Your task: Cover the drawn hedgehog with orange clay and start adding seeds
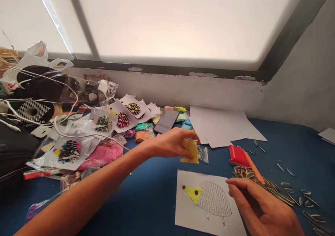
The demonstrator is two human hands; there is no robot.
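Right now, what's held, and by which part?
Left hand: yellow packet, by its upper left part. Right hand: cannot tell whether it holds anything.

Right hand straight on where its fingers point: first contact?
Likely the upper-right corner of the white rectangular paper sheet with the black-outlined, yellow-faced hedgehog picture. The right hand has its fingertips at that corner in view; contact is unclear.

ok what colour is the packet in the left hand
Yellow; the packet in the left hand shows in the head view.

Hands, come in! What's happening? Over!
Left hand: holding yellow packet. Right hand: by top right corner of drawing, hiding some edge. Seeds lie to its right.
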